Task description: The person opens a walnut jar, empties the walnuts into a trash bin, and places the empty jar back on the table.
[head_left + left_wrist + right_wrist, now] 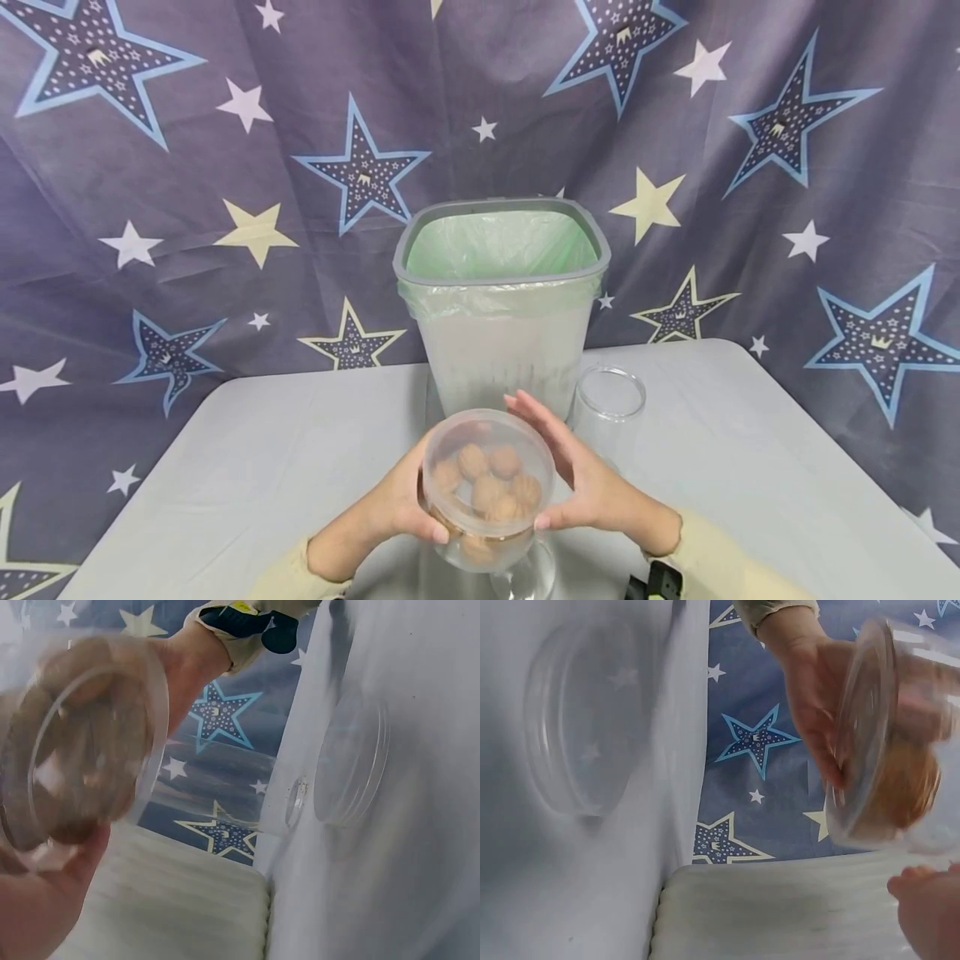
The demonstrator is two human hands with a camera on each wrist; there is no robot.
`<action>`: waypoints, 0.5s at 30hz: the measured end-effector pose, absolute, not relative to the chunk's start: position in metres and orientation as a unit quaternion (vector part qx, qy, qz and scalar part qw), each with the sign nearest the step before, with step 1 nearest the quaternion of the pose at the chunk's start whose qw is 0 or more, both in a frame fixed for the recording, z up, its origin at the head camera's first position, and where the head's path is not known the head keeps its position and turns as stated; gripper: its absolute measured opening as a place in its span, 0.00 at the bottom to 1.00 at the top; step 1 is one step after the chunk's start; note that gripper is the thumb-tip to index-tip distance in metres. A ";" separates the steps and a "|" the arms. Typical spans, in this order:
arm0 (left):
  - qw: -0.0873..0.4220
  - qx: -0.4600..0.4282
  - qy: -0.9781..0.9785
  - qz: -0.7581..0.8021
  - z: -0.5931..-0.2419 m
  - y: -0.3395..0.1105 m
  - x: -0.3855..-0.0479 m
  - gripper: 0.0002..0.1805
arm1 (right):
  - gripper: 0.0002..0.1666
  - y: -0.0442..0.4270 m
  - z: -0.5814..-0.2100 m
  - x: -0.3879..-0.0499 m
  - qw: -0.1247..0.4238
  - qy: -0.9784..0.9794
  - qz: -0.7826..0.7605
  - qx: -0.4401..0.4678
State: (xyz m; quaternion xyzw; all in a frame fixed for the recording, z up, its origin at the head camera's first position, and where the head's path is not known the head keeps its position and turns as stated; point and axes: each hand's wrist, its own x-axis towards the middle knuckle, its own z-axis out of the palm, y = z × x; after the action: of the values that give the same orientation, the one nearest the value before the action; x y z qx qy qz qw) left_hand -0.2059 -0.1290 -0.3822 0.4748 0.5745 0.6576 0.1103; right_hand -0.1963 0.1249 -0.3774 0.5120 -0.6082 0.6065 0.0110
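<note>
A clear plastic jar [480, 554] with several walnuts [487, 492] inside is held up over the front of the table. A translucent lid [450, 429] covers its top. My left hand [401, 500] grips the jar from the left side, thumb at the front; in the right wrist view, the left hand [814, 690] is around its wall. On the other side, my right hand [588, 483] is spread beside the lid, fingers mostly straight and thumb tip close to the rim. A clear round lid-like piece [534, 575] lies on the table beneath, partly hidden by the jar.
Behind the hands stands a pale bin [502, 350] with a grey rim and a green bag liner. Beside it on the right is a second clear jar [611, 417], its top uncovered. The grey table [285, 450] meets a star-patterned curtain [480, 100].
</note>
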 end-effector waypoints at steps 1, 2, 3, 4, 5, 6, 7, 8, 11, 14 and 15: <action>0.098 0.462 0.587 0.658 -0.382 -0.129 -0.205 0.56 | 0.63 0.124 -0.378 -0.197 0.018 -0.609 0.612 0.505; 0.085 0.447 0.600 0.658 -0.381 -0.129 -0.205 0.56 | 0.63 0.123 -0.380 -0.197 0.025 -0.610 0.617 0.497; 0.068 0.430 0.618 0.654 -0.381 -0.129 -0.204 0.57 | 0.62 0.122 -0.381 -0.197 0.033 -0.613 0.622 0.486; 0.052 0.417 0.636 0.647 -0.380 -0.129 -0.203 0.57 | 0.61 0.121 -0.382 -0.196 0.041 -0.618 0.625 0.475; 0.041 0.400 0.652 0.643 -0.379 -0.128 -0.201 0.58 | 0.61 0.120 -0.382 -0.195 0.047 -0.625 0.629 0.460; 0.027 0.385 0.672 0.632 -0.378 -0.127 -0.200 0.59 | 0.62 0.118 -0.383 -0.193 0.051 -0.632 0.633 0.444; 0.008 0.371 0.694 0.617 -0.377 -0.126 -0.198 0.59 | 0.61 0.116 -0.384 -0.192 0.056 -0.639 0.636 0.429; -0.012 0.357 0.717 0.599 -0.377 -0.125 -0.196 0.60 | 0.61 0.115 -0.385 -0.190 0.063 -0.645 0.638 0.416; -0.058 0.319 0.774 0.543 -0.374 -0.122 -0.190 0.62 | 0.62 0.110 -0.389 -0.187 0.064 -0.661 0.645 0.377; -0.100 0.296 0.813 0.492 -0.374 -0.120 -0.187 0.64 | 0.63 0.107 -0.393 -0.185 0.063 -0.674 0.648 0.349; -0.107 0.290 0.820 0.482 -0.374 -0.119 -0.186 0.64 | 0.64 0.105 -0.394 -0.185 0.061 -0.679 0.649 0.339</action>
State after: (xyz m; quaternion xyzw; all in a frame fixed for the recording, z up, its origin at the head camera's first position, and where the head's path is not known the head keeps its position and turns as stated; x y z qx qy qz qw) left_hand -0.1865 -0.1191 -0.3736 0.2905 0.8197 0.4819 -0.1075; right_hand -0.1846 0.1054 -0.3943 0.3388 -0.6788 0.6486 0.0613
